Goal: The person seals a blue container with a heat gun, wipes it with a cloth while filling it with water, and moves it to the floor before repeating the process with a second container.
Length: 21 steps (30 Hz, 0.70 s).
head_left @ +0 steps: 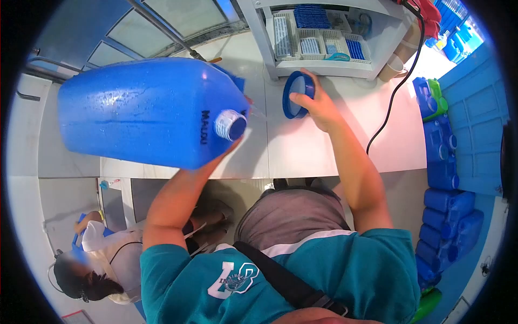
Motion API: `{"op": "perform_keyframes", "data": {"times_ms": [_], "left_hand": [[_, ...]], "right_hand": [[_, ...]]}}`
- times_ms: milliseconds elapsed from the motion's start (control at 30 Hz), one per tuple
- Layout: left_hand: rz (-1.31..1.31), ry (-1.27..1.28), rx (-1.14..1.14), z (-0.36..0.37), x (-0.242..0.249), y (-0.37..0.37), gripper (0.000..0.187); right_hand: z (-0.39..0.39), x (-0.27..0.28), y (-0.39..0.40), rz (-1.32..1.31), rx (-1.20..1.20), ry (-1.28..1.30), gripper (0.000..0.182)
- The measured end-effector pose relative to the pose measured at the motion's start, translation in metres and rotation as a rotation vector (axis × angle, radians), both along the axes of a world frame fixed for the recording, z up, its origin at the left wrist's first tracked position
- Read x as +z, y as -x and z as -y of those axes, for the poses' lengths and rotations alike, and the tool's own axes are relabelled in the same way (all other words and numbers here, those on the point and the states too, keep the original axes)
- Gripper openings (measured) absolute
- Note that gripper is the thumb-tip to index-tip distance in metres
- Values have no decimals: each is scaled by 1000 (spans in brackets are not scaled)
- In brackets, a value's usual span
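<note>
A large blue jug (135, 113) with black lettering lies tilted on its side at the left, its white-threaded neck (231, 125) facing right and uncapped. My left hand (243, 129) is at the jug's neck end, mostly hidden behind it; the wrist shows below the neck. In my right hand (318, 102) is a round blue cap (298, 94) with a pale inside, the thumb over its rim and the fingers behind. The cap is apart from the jug, to its right, above the white counter (345, 140).
A white shelf (324, 69) with baskets of small packets stands at the back. A black cable (396, 92) hangs over the counter's right part. Blue jugs (442, 216) are stacked at the right. Another person (108, 254) is at the lower left.
</note>
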<state>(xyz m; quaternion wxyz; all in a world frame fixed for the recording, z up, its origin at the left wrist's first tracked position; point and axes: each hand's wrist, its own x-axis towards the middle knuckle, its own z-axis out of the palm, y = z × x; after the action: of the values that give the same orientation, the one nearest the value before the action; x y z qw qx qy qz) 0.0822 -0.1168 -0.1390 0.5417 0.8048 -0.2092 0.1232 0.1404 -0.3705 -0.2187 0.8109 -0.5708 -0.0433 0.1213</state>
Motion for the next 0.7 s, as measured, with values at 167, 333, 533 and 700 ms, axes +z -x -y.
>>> {"op": "perform_keyframes", "data": {"times_ms": [167,333,533,700], "left_hand": [[191,-558,189,-41,-3,-14,25],[209,-583,128,-101,-39,-41,29],[436,-670,81,-74,31,-29,21],[481,-657,91,-66,45,-21,21]], "right_hand": [[28,-4,0,-48,55,62,79],[14,8,29,323,55,831,82],[9,14,51,545,295,1652,113],[19,-4,31,190,262,1635,122]]}}
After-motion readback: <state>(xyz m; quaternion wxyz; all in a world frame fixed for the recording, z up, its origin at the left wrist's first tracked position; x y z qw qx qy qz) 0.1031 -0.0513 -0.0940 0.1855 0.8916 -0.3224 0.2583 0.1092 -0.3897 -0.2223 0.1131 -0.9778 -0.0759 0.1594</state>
